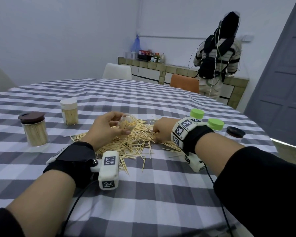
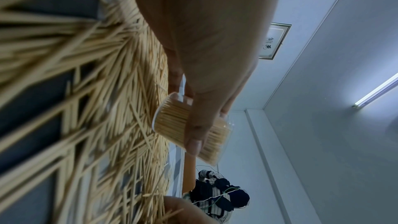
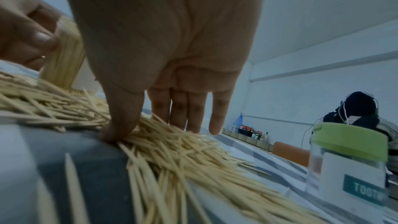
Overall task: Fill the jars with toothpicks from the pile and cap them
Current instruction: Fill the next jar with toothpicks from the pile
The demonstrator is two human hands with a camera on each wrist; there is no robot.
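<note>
— The cloth (image 1: 143, 194)?
— Grey and white checks, under pale tan toothpicks (image 1: 135, 141).
— Lids?
— Two green lids (image 1: 215, 124), one brown lid (image 1: 31, 117), one cream lid (image 1: 68, 102).
</note>
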